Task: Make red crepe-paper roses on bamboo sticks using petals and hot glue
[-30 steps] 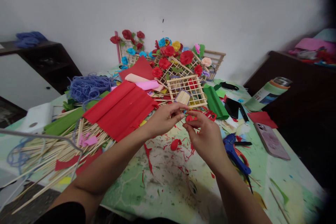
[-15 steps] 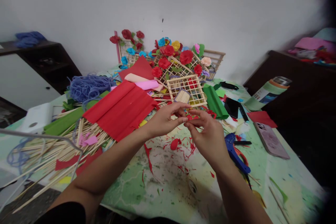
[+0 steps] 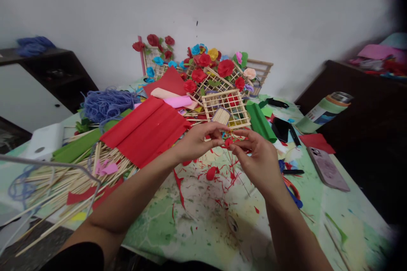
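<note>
My left hand [image 3: 201, 140] and my right hand [image 3: 258, 157] meet above the middle of the table. Their fingertips pinch a small piece of red paper [image 3: 228, 142] between them, one hand at each side. A thin wire-like line hangs below the paper; whether it is fixed to it I cannot tell. Under the hands lie red paper scraps, among them a rounded red petal [image 3: 210, 173]. To the left of my hands a large red crepe paper sheet [image 3: 144, 129] covers a heap of thin wooden sticks [image 3: 71, 186].
Stick lattices [image 3: 227, 110] with paper flowers [image 3: 225, 68] stand at the back. Blue yarn [image 3: 108, 103] lies left. A green paper roll [image 3: 261, 122], a bottle [image 3: 324, 112], a phone [image 3: 328, 168] and a blue-handled tool [image 3: 295, 199] are on the right.
My hands have drawn slightly apart, the right one moving right, and the red paper between them shows more. My right forearm now covers more of the blue-handled tool.
</note>
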Motion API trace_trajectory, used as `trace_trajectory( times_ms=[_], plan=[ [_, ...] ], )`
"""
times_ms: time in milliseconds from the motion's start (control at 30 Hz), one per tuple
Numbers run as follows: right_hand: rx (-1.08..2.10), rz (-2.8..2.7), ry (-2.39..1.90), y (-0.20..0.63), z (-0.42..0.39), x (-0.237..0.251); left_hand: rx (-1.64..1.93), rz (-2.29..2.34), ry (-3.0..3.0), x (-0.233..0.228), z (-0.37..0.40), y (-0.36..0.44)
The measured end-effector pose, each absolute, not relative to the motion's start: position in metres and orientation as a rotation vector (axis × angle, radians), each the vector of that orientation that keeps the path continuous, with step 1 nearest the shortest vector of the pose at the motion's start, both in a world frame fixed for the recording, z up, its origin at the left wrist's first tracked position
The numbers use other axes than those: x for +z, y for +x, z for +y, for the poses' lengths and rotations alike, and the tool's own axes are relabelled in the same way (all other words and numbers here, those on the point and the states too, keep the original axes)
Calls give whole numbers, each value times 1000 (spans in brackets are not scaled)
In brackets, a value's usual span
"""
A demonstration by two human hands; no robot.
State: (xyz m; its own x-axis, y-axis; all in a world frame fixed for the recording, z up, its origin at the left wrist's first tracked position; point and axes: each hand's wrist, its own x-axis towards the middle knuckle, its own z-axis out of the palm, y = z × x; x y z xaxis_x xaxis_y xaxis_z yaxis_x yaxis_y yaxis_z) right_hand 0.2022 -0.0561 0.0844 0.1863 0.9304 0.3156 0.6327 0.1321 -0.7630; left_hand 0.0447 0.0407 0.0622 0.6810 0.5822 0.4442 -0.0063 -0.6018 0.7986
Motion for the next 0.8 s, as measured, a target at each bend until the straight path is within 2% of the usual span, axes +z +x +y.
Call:
trace_trajectory(
  times_ms=[300,367,433,533,633,700,800],
  plan=[
    [551,-1408,-1592,222,-49,83,899,457,2175,67,43,39],
    [496,-1378,-1646,237,-46,81,903,460,2197,70,44,37],
    [290,-1379,-1803,258,-42,78,900,459,2213,72,44,36],
    [-209,-1423,-2128,292,-39,72,878,467,2231,75,43,34],
    [-486,-1521,-2152,306,-37,68,854,468,2232,75,41,34],
    [-372,-1487,-2106,297,-36,68,839,456,2231,75,40,35],
    [155,-1483,-1865,264,-35,69,835,431,2234,74,37,37]
  ],
)
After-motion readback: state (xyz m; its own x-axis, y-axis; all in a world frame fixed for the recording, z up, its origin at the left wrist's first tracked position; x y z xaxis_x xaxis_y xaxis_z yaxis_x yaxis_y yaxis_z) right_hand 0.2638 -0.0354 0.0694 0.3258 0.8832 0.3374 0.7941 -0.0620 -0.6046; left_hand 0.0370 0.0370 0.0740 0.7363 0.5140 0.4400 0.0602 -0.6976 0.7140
